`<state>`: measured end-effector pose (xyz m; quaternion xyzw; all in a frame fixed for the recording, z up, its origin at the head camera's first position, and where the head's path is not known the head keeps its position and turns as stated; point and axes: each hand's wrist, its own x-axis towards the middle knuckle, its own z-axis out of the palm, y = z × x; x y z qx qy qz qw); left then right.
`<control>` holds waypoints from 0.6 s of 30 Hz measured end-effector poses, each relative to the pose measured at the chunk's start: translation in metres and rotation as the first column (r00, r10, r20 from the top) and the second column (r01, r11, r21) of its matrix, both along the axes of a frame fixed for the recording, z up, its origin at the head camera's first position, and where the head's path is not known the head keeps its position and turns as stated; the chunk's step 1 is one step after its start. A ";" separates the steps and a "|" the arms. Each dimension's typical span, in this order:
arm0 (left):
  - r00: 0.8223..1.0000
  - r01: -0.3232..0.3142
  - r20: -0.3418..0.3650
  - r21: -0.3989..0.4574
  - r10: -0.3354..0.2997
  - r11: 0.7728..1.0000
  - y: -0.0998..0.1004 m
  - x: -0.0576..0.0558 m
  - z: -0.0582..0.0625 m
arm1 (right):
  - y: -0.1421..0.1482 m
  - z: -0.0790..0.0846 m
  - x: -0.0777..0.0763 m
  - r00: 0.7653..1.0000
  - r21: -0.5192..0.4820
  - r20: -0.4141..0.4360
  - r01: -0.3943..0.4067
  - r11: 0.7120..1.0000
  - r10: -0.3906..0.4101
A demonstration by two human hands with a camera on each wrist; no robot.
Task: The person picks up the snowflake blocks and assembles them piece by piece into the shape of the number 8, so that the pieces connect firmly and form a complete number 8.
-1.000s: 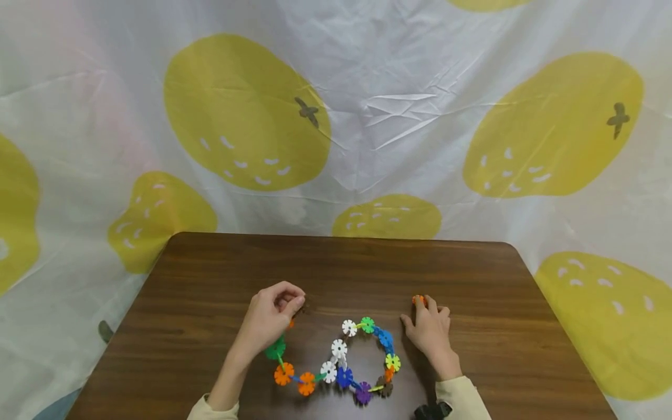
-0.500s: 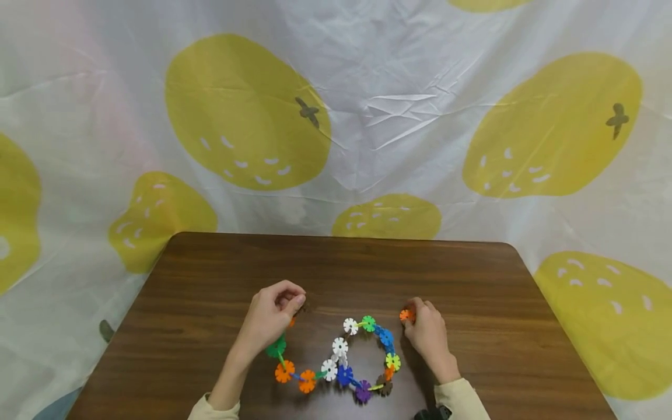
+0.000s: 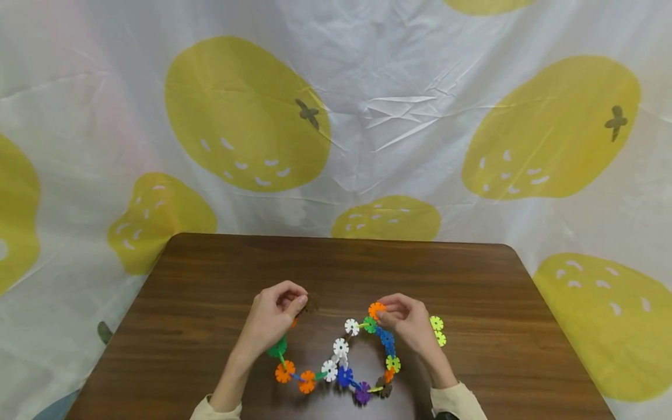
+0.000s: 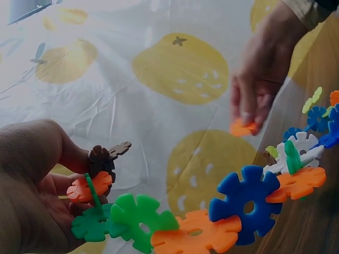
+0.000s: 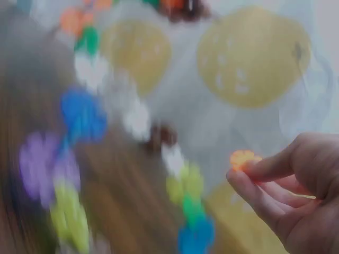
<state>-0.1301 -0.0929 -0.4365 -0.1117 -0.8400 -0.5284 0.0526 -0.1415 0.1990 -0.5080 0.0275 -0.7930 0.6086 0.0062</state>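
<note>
A chain of interlocking notched plastic discs (image 3: 307,382) in many colours curves over the table, its right part closed into a ring. My left hand (image 3: 269,315) pinches the chain's free end near a brown disc (image 4: 101,161); orange and green discs hang from there. Between thumb and fingers of my right hand (image 3: 412,324) is a loose orange notched disc (image 3: 375,310), held above the green disc (image 3: 370,325) at the ring's far side. The right wrist view is blurred, but the orange disc (image 5: 244,160) shows at the fingertips.
Two lime-yellow discs (image 3: 437,331) lie on the brown wooden table (image 3: 472,280), just right of my right hand. A white curtain (image 3: 394,169) with yellow fruit prints hangs behind the table's far edge.
My right hand has picked up the orange disc from the table's right side and carried it left toward the left hand. This uncovers the lime-yellow discs. My left hand has barely moved.
</note>
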 end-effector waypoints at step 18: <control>1.000 -0.001 0.003 0.038 0.001 0.999 0.001 0.002 0.004 | -0.082 0.047 0.022 0.821 0.093 -0.569 -0.004 0.996 0.056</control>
